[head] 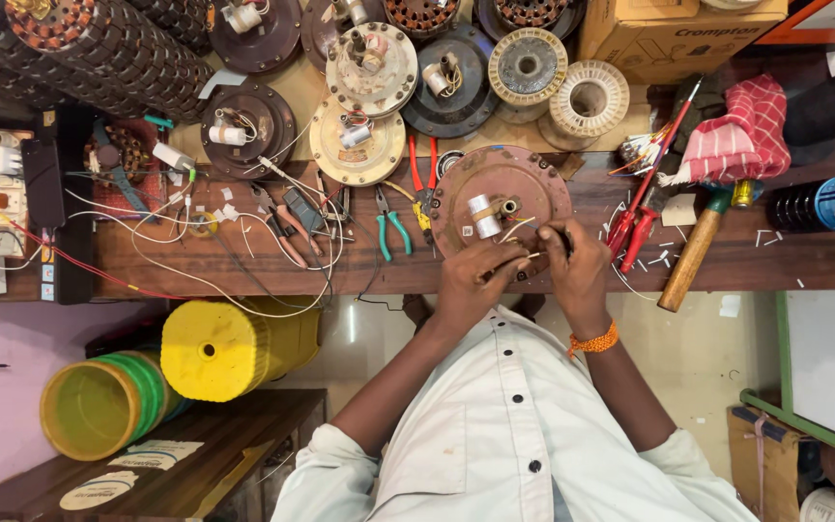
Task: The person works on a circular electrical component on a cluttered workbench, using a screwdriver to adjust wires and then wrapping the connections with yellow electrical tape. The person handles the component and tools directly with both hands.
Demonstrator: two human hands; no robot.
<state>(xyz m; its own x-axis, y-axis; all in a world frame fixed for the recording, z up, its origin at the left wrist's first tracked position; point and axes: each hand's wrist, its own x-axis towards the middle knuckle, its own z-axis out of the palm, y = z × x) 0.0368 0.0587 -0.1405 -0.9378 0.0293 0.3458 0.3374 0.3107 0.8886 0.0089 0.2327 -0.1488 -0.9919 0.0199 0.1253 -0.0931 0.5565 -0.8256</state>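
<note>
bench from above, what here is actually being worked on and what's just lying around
In hand: brown round motor housing; thin wires, pinched by left hand and right hand.

Lying about: green-handled pliers; wooden-handled hammer; red checked cloth; yellow drum.

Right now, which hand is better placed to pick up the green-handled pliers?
Probably the left. The left hand sits at the brown motor housing's near-left edge, on the side where the green-handled pliers lie. The right hand would have to cross over. Both hands pinch thin wires.
</note>
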